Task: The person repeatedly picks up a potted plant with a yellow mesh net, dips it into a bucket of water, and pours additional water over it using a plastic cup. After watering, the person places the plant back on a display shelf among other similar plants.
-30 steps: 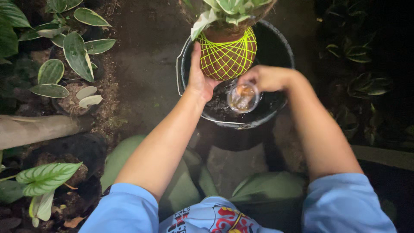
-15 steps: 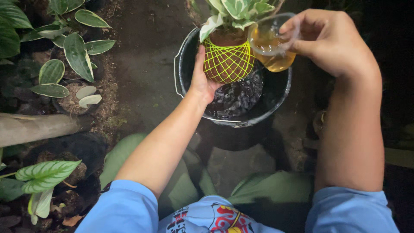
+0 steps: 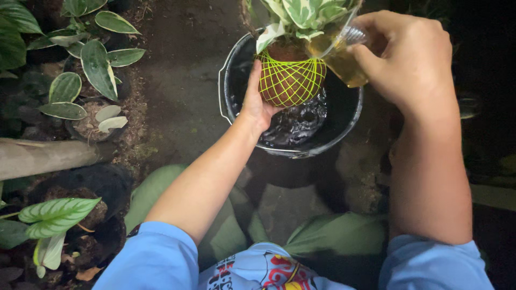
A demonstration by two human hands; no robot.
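My left hand point(image 3: 257, 102) cups a round brown root ball point(image 3: 291, 80) wrapped in yellow-green netting, held over a black bucket point(image 3: 234, 94) of dark water point(image 3: 298, 123). Variegated green and white leaves point(image 3: 306, 13) grow out of the ball's top. My right hand point(image 3: 411, 59) grips a clear plastic cup point(image 3: 344, 56) of yellowish water, tilted toward the top of the ball, right beside the leaves.
Potted plants with striped leaves point(image 3: 88, 70) stand at the left on dark soil. A pale log or pipe point(image 3: 48, 157) lies at the left edge. Another leafy pot point(image 3: 56, 217) is at the lower left. My green-clad knees point(image 3: 328, 236) are below the bucket.
My right hand lifted the cup out of the bucket's water, filled, and brought it up beside the ball's top, tilting it. My left hand kept holding the ball.
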